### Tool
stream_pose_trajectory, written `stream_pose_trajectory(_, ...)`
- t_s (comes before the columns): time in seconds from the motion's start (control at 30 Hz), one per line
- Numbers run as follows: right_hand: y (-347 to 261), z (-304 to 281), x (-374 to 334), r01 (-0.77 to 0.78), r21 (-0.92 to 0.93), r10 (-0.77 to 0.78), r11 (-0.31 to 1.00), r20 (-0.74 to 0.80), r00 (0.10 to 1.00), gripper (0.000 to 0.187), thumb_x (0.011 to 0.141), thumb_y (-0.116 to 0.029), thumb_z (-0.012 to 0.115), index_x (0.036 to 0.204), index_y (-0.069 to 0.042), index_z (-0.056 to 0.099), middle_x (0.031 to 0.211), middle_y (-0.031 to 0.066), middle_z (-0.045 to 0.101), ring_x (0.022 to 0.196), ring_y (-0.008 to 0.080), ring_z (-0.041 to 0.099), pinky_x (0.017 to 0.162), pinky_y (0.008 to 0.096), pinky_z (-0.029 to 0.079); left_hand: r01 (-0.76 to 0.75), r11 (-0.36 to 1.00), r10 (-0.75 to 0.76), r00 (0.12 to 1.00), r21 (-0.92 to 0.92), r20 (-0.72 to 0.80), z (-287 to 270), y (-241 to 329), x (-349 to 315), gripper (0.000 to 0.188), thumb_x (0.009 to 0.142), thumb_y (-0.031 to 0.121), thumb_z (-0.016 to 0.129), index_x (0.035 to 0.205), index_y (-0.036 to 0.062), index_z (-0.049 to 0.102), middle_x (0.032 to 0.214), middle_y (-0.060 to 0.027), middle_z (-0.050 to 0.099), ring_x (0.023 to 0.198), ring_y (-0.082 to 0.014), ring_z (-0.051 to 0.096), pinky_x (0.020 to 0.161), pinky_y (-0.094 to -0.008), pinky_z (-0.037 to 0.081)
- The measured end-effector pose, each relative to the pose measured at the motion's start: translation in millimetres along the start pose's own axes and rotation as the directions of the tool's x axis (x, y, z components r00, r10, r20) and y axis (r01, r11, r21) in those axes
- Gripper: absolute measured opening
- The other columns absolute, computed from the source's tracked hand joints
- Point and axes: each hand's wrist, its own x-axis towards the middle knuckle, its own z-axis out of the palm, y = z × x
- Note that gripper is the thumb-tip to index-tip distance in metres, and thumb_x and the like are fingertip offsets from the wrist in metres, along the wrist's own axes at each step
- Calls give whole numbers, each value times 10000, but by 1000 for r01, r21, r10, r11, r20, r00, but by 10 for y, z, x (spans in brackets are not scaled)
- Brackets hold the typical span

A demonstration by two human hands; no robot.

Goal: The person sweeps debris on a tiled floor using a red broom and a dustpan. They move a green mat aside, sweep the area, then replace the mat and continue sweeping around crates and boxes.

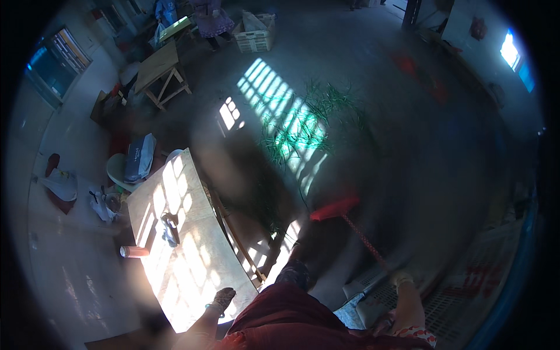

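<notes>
My right hand, in a pale glove, is closed round the upper end of the broom's red patterned handle. The red broom head rests low over the floor ahead of me, a little right of the middle. Beyond it, long green strips that look like grass or leaves lie scattered, partly in window light. My left hand, in a patterned glove with a bracelet at the wrist, is over or beside the near edge of the wooden table. Its fingers are too dim to make out.
On the table are a dark object, perhaps a tool, and a reddish cylinder. Plastic crates stand at my right. Farther off are a wooden trestle table, a white crate and two people at the back left.
</notes>
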Motion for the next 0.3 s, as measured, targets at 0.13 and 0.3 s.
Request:
stream_pose_trajectory(0.13, -918, 386, -90, -51, 987, -432, 154, 113, 895, 167, 796, -177, 558, 875, -31, 574, 755, 76, 581, 660, 232, 578, 714, 346, 514, -252, 968, 253, 967, -20, 30, -49, 1070, 867, 398, 868, 360, 459, 1102, 55, 565, 1159, -138, 547, 1079, -294, 505, 924, -351, 400)
stream_pose_trajectory(0.3, -1102, 378, 427, -457, 690, -547, -562, 104, 831, 313, 784, -74, 545, 1075, -16, 443, 817, 105, 493, 666, 226, 538, 585, 334, 532, -596, 684, 696, 705, -420, 133, 114, 2197, 1563, 404, 890, 308, 456, 1168, 23, 526, 1247, -112, 488, 1130, -208, 465, 971, -296, 342)
